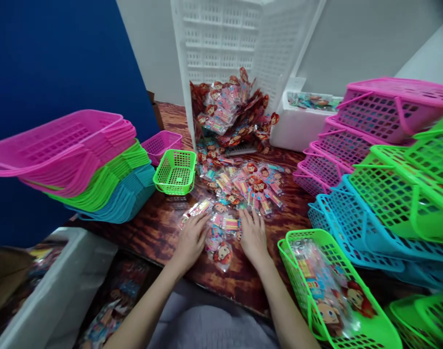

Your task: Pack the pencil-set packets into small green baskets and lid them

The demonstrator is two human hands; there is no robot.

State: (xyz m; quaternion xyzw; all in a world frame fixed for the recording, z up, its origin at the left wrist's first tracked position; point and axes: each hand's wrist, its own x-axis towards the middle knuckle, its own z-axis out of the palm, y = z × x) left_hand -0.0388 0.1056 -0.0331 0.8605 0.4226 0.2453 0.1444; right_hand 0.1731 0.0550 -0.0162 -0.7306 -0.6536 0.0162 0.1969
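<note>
My left hand (191,240) rests palm down on the wooden table, its fingers lying over a clear plastic packet (199,207) with printed contents. My right hand (253,236) lies flat with fingers stretched, its tips at the near edge of the spread packets. Between the hands are a packet with yellow and pink strips (226,223) and a packet with a red-haired cartoon head (223,253). Beyond them spreads a loose heap of similar packets (257,186). Neither hand lifts anything off the table.
A tipped white crate (217,41) spills packets at the back. Nested pink, green and blue baskets (108,169) stand left, near a small green basket (175,172). At right are stacked baskets (385,111) and a green basket (376,310) holding packets. A white foam box (292,127) stands behind.
</note>
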